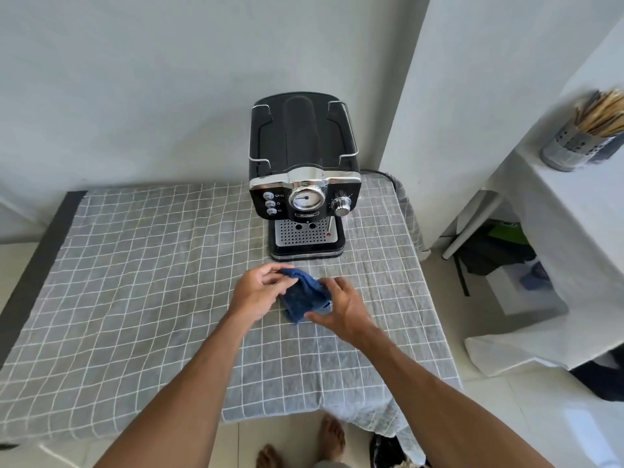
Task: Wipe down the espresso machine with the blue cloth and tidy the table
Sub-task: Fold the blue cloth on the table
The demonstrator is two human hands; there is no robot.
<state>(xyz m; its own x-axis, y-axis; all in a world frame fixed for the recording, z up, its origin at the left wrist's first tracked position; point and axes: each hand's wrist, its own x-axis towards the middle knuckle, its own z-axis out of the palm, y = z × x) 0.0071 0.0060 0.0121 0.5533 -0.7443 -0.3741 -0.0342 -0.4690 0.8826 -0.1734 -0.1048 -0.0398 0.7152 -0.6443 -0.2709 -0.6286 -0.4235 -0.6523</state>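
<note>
Both hands (260, 292) (341, 307) bunch the nubby blue cloth (305, 293) before the glossy espresso machine (302, 170).

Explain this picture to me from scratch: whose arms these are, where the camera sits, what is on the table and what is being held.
There is no robot here. The one picture comes from a wide-angle camera worn on a person's head, looking forward and down, so the two bare arms reaching in from the bottom are the wearer's own. Their bare feet show at the bottom edge.

The table is covered with a grey checked cloth. At its far side, by the wall, stands a black and chrome espresso machine with a round gauge on its front.

In front of it, the left hand and the right hand hold a bunched blue cloth between them, just above or on the table. It is not touching the machine.
</note>
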